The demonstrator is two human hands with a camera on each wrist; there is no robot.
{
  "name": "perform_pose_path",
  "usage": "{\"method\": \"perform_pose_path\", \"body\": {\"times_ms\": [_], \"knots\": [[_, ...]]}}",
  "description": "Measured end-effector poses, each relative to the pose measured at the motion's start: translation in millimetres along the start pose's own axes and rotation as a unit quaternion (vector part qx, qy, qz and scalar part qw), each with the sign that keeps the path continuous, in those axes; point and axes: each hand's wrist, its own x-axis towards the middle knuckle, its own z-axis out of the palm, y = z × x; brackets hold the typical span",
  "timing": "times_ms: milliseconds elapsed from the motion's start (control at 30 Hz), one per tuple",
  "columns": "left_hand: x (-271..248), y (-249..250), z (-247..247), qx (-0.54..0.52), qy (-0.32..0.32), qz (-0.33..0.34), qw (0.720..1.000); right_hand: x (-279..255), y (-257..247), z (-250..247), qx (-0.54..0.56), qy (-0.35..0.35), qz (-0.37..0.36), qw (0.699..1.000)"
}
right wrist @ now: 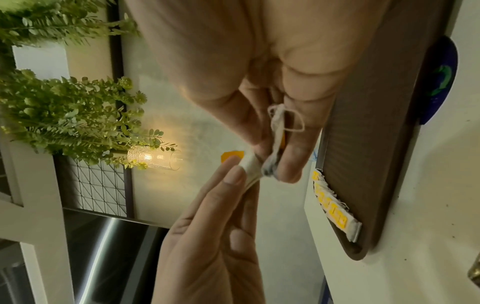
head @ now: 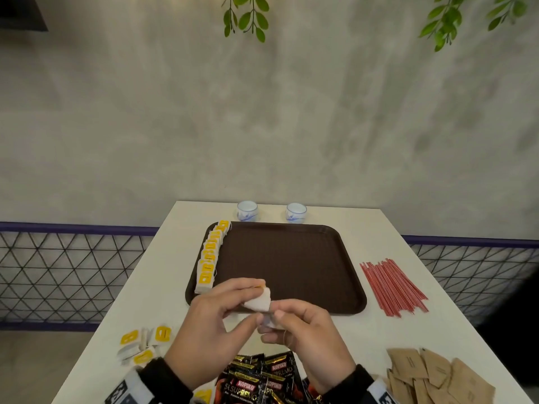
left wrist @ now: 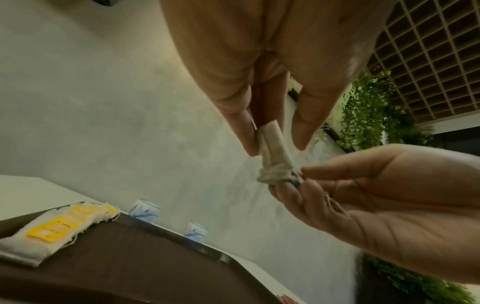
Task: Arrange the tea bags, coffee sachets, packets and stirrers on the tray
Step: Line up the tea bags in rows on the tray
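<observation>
White table (head: 151, 287) against grey concrete wall (head: 262, 126), mesh railing (head: 58, 272).

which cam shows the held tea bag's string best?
Right wrist: the string loops in plain sight against the right hand pinching the tea bag. Left wrist shows only faint strands across that palm. Head view shows the bag between both hands, with a thin strand.

White desk (head: 151, 290), two small white-and-blue cups (head: 246, 211) at the desk's far edge, grey mottled wall (head: 262, 112) behind the desk, green leafy sprigs (head: 248, 16) above, black wire-mesh railing (head: 64, 272) beside the desk
</observation>
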Motion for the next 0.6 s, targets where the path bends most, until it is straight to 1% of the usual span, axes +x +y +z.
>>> {"method": "perform_pose_path", "body": {"times_ms": [67,133,167,200,233,300,367,400,433,467,600], "knots": [[-2.6,3.0,2.9,0.031,-0.02,0.018,0.999,0.3,-2.6,1.8,0.027,-0.027,0.014,0.999],[-4.2,6.3,4.9,0.048,-0.043,0.03,0.997,0.5,-2.6,2.6,0.048,-0.036,0.006,0.998],[-4.7,7.6,5.7,0.037,-0.048,0.029,0.998,0.6,-2.3,2.4,0.052,-0.034,-0.005,0.998],[-5.2,8.4,5.8,0.003,-0.048,0.015,0.999,0.9,-1.3,2.1,0.05,-0.03,-0.015,0.998],[-5.2,10.1,5.1,-0.049,-0.047,-0.013,0.998,1.2,-0.5,1.4,0.042,-0.025,-0.023,0.999],[-2.8,15.2,2.7,-0.16,-0.04,-0.07,0.984,2.1,1.1,-0.1,0.012,-0.014,-0.035,0.999],[2.6,18.6,2.4,-0.223,-0.003,-0.109,0.969,2.4,1.2,-0.8,-0.023,-0.005,-0.05,0.998],[6.3,17.6,2.0,-0.231,0.02,-0.122,0.965,2.0,0.9,-0.5,-0.043,-0.004,-0.06,0.997],[10.1,15.5,0.8,-0.224,0.036,-0.132,0.965,1.5,0.9,0.1,-0.065,-0.003,-0.071,0.995],[13.8,13.2,-0.7,-0.208,0.037,-0.14,0.967,0.8,1.1,0.7,-0.086,-0.004,-0.08,0.993],[20.4,5.2,-5.9,-0.132,-0.045,-0.147,0.979,0.0,2.0,2.3,-0.144,-0.004,-0.094,0.985]]}}
